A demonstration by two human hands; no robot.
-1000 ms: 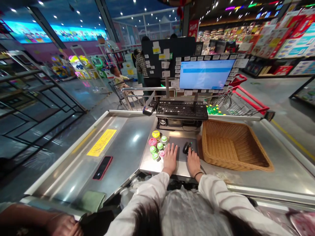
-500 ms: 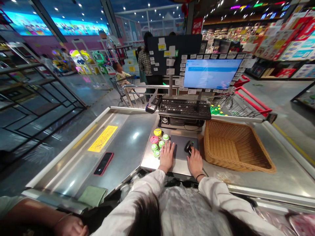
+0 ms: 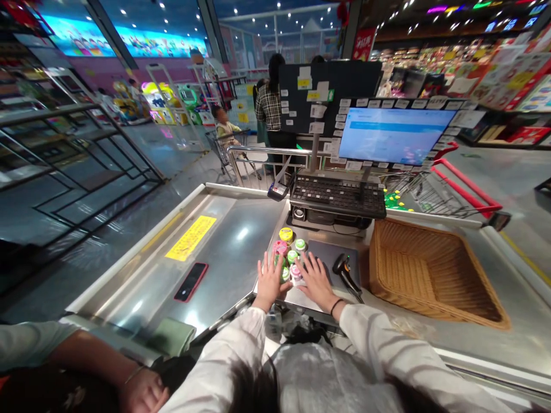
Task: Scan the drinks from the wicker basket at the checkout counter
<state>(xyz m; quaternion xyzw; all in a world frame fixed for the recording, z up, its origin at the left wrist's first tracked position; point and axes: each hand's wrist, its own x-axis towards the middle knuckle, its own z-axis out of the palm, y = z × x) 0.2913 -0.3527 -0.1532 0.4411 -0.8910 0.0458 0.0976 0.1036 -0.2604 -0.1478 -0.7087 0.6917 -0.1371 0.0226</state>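
Several small round containers with coloured lids stand in a cluster on the metal counter: a yellow-lidded one (image 3: 286,234) at the back, a pink-lidded one (image 3: 280,247), green-lidded ones (image 3: 300,245) and a paler pink one (image 3: 295,271) near the front. My left hand (image 3: 270,281) is open along the cluster's left side, fingers spread and partly covering containers. On the right side my right hand (image 3: 317,280) is also open, its fingers beside the front containers. Right of that hand a black handheld barcode scanner (image 3: 346,275) lies on a dark mat (image 3: 329,252).
A wicker basket (image 3: 486,301) stands to the right. Behind are a keyboard (image 3: 338,194), a monitor (image 3: 396,135) and a card terminal (image 3: 278,190). At left lie a phone (image 3: 191,282) and a green cloth (image 3: 172,337); another person's hand (image 3: 144,391) rests at lower left.
My right hand has left the scanner and moved left to the containers. My left hand has shifted to their left side. A paler pink lid now shows at the front. The view has turned slightly left.
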